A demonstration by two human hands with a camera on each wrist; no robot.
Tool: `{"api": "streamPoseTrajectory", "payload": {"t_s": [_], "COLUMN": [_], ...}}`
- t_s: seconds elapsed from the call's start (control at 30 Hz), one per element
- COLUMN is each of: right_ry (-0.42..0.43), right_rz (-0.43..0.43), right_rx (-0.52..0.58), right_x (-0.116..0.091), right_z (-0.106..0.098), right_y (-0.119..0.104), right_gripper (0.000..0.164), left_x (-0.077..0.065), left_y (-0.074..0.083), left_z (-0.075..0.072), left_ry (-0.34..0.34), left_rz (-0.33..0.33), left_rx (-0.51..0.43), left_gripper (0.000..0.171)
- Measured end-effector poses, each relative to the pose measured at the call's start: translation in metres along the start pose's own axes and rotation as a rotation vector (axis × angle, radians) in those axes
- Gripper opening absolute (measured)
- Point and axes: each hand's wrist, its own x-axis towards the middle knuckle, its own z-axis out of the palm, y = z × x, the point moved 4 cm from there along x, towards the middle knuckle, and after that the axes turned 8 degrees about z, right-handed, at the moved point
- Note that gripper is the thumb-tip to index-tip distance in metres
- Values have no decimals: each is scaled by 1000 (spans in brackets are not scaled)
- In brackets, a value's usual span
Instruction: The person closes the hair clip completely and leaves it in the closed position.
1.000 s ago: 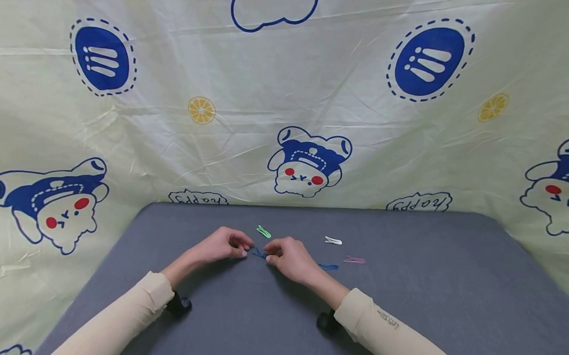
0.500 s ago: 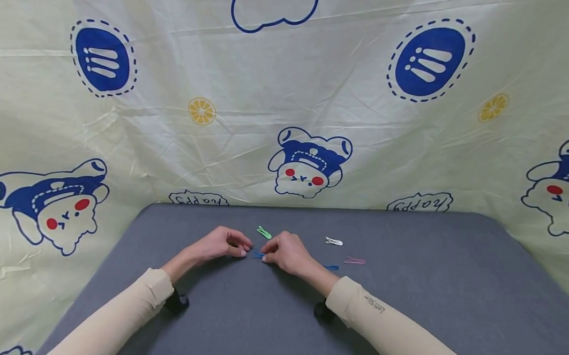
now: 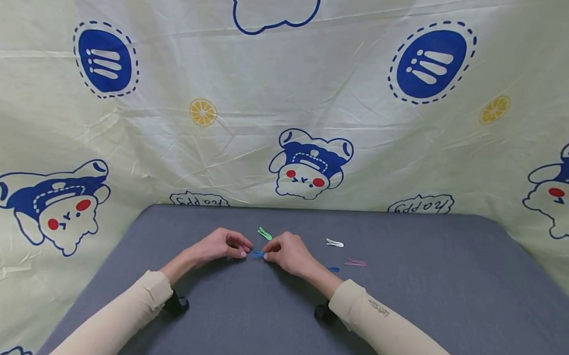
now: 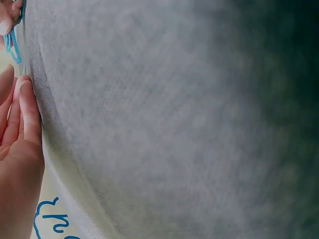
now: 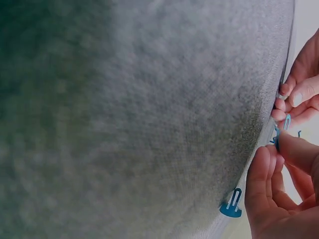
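Observation:
A blue clothespin-like clip is pinched between the thumb and fingers of my right hand, low over the grey table. In the right wrist view this clip points toward the other hand. Just left of it, my left hand has loosely bent fingers, its fingertips close to the clip's end but apart from it. The left wrist view has the clip above the left fingers. A second blue clip lies behind my right wrist, partly hidden.
A green clip lies beyond the hands. To the right on the table are a white clip and a pink clip. A printed cloth hangs behind the far table edge.
My right hand has shifted slightly left, bringing the pinched blue clip a little nearer the left fingertips. The left hand has stayed nearly still.

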Motion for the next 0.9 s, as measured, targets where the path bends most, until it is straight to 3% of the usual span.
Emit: {"api": "streamPoseTrajectory", "payload": {"t_s": [0.53, 0.9], "right_ry": [74, 133], "right_rz": [19, 4], "right_rx": [113, 103], "right_x": [-17, -33], "right_z": [-15, -23], "right_y": [0, 5], "right_gripper": [9, 11], "left_x": [-2, -7], "left_y": [7, 17], "left_z": [1, 5], "left_ry": [49, 97], "left_rz": [16, 13], "left_rx": [50, 88], "left_gripper": [27, 30]}}
